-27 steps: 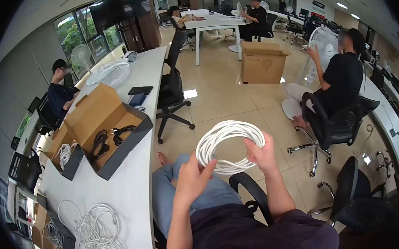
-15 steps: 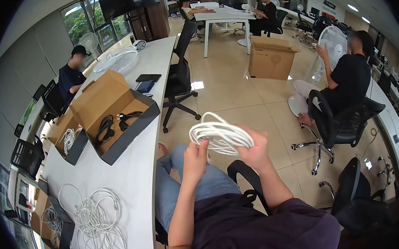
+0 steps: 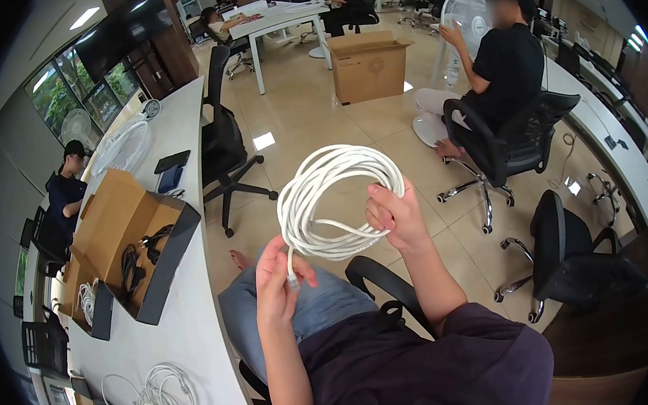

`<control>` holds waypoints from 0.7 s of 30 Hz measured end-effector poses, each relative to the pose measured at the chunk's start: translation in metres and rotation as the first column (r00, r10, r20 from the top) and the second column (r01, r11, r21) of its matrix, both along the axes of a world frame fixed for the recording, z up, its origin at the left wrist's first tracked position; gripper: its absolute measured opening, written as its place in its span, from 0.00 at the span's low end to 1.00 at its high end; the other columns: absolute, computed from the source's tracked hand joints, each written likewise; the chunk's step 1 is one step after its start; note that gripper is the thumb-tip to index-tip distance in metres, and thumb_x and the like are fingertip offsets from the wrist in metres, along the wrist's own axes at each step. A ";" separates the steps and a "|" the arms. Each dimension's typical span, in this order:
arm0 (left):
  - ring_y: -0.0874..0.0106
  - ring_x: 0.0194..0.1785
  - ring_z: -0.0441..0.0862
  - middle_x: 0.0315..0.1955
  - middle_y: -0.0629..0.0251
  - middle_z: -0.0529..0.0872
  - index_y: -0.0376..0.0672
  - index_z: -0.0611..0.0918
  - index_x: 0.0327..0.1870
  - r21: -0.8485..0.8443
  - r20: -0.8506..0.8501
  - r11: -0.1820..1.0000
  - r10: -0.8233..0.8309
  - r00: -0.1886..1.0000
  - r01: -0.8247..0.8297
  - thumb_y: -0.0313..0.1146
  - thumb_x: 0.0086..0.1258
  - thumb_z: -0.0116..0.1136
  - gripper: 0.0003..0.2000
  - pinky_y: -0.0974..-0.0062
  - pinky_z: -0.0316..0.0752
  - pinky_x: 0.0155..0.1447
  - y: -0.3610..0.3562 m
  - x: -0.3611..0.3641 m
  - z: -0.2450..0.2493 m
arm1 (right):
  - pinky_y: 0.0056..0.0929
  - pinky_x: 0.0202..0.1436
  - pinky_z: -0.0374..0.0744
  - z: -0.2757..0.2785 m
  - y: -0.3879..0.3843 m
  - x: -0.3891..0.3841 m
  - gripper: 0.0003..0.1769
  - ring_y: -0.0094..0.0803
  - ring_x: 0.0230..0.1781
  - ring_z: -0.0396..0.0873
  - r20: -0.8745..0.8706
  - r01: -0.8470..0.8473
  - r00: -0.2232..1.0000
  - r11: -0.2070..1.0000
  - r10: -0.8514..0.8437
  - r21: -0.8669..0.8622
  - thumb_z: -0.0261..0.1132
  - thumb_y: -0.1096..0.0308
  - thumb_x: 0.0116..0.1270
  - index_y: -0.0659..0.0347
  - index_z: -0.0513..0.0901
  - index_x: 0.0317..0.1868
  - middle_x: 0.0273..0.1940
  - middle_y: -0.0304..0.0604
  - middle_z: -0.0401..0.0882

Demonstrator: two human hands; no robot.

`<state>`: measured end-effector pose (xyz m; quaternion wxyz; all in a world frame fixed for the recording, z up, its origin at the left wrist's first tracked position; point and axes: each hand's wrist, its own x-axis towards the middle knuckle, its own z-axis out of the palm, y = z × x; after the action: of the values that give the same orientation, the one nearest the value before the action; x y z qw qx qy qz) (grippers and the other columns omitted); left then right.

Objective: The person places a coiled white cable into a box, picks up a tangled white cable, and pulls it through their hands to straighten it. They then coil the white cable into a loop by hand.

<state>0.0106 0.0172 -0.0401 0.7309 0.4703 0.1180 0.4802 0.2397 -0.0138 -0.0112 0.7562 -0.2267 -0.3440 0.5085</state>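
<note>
Tipped upright since before, our white cable coil (image 3: 292, 212) hangs beside the long bench (image 3: 195, 311) with its open box (image 3: 116, 219) in the tiled office, right hand (image 3: 394, 218) gripping it, left hand (image 3: 275, 282) pinching its plug (image 3: 294, 283).

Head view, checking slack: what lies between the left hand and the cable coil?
Only a loose cable end, its plug in the left hand, leading to the coil; head view.
</note>
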 end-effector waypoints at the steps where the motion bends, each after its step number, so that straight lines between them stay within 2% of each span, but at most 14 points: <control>1: 0.69 0.22 0.80 0.22 0.57 0.83 0.35 0.68 0.64 0.021 0.009 1.000 -0.007 1.000 0.007 0.40 0.74 0.53 0.23 0.77 0.73 0.29 -0.005 0.003 0.004 | 0.19 0.14 0.58 0.000 0.000 0.002 0.10 0.15 0.09 0.57 -0.029 -0.053 0.998 0.998 0.053 -0.014 0.60 0.76 0.67 0.64 0.77 0.48 0.13 0.29 0.62; 4: 0.70 0.28 0.82 0.27 0.56 0.85 0.35 0.64 0.67 0.059 -0.007 0.998 -0.028 1.000 0.029 0.40 0.67 0.63 0.32 0.78 0.75 0.34 -0.015 0.001 0.015 | 0.18 0.14 0.58 -0.001 0.000 0.004 0.12 0.14 0.09 0.55 -0.143 -0.247 0.960 0.969 0.240 -0.031 0.58 0.73 0.69 0.63 0.77 0.52 0.12 0.26 0.59; 7: 0.73 0.36 0.82 0.35 0.59 0.84 0.36 0.62 0.69 0.078 -0.028 0.997 0.028 0.999 -0.026 0.35 0.56 0.72 0.41 0.79 0.75 0.39 -0.022 0.002 0.009 | 0.17 0.14 0.58 -0.015 0.006 -0.005 0.14 0.13 0.09 0.55 -0.295 -0.508 0.819 0.861 0.493 0.029 0.56 0.72 0.71 0.62 0.76 0.55 0.12 0.23 0.57; 9: 0.76 0.42 0.78 0.40 0.64 0.82 0.37 0.64 0.70 0.255 -0.190 0.960 -0.072 0.979 0.120 0.32 0.48 0.75 0.45 0.79 0.73 0.43 -0.016 -0.009 -0.006 | 0.14 0.13 0.59 -0.013 0.004 -0.023 0.12 0.11 0.09 0.56 -0.348 -0.634 0.724 0.773 0.595 0.002 0.50 0.72 0.74 0.61 0.77 0.52 0.13 0.24 0.58; 11: 0.76 0.41 0.73 0.38 0.68 0.77 0.37 0.65 0.69 0.402 -0.344 0.899 -0.025 0.939 0.172 0.35 0.42 0.77 0.48 0.78 0.69 0.43 -0.020 -0.010 0.002 | 0.14 0.12 0.58 -0.014 0.003 -0.040 0.12 0.11 0.09 0.55 -0.369 -0.714 0.666 0.698 0.648 -0.064 0.52 0.72 0.74 0.62 0.77 0.52 0.13 0.25 0.59; 13: 0.76 0.41 0.69 0.36 0.71 0.72 0.37 0.67 0.69 0.542 -0.411 0.824 0.091 0.907 0.163 0.39 0.35 0.80 0.52 0.76 0.65 0.43 -0.027 -0.011 0.019 | 0.14 0.13 0.56 -0.020 0.004 -0.054 0.13 0.11 0.09 0.54 -0.373 -0.741 0.633 0.670 0.679 -0.037 0.55 0.71 0.72 0.61 0.76 0.55 0.13 0.24 0.58; 14: 0.75 0.42 0.70 0.37 0.70 0.73 0.37 0.66 0.70 0.608 -0.390 0.784 0.154 0.908 0.128 0.40 0.34 0.81 0.54 0.75 0.65 0.44 -0.032 -0.014 0.026 | 0.14 0.13 0.56 -0.022 0.005 -0.059 0.14 0.11 0.10 0.53 -0.374 -0.758 0.612 0.651 0.697 -0.026 0.57 0.70 0.72 0.60 0.75 0.57 0.14 0.24 0.57; 16: 0.73 0.44 0.72 0.39 0.67 0.75 0.37 0.65 0.70 0.720 -0.337 0.691 0.268 0.903 0.064 0.43 0.32 0.82 0.56 0.74 0.67 0.48 -0.035 -0.018 0.037 | 0.15 0.14 0.57 -0.017 0.003 -0.063 0.14 0.11 0.10 0.54 -0.286 -0.673 0.721 0.736 0.631 -0.076 0.58 0.69 0.71 0.60 0.75 0.55 0.14 0.25 0.58; 18: 0.72 0.47 0.74 0.41 0.64 0.78 0.37 0.65 0.70 0.721 -0.288 0.693 0.274 0.918 0.019 0.44 0.31 0.83 0.57 0.73 0.69 0.51 -0.036 -0.020 0.038 | 0.16 0.15 0.57 -0.013 0.003 -0.065 0.13 0.12 0.11 0.55 -0.182 -0.569 0.817 0.816 0.547 -0.099 0.58 0.69 0.70 0.60 0.76 0.53 0.14 0.26 0.58; 21: 0.70 0.49 0.76 0.43 0.60 0.80 0.36 0.65 0.69 0.557 -0.197 0.830 0.155 0.968 -0.020 0.45 0.33 0.83 0.57 0.71 0.70 0.54 -0.045 -0.009 0.033 | 0.18 0.13 0.58 -0.002 -0.003 -0.065 0.12 0.15 0.09 0.54 -0.094 -0.464 0.885 0.879 0.456 -0.105 0.55 0.72 0.70 0.64 0.77 0.51 0.12 0.27 0.58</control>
<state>0.0012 -0.0281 -0.0069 0.5224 0.7080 0.0815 0.4683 0.1748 -0.0167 -0.0135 0.6092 -0.1681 -0.3302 0.7011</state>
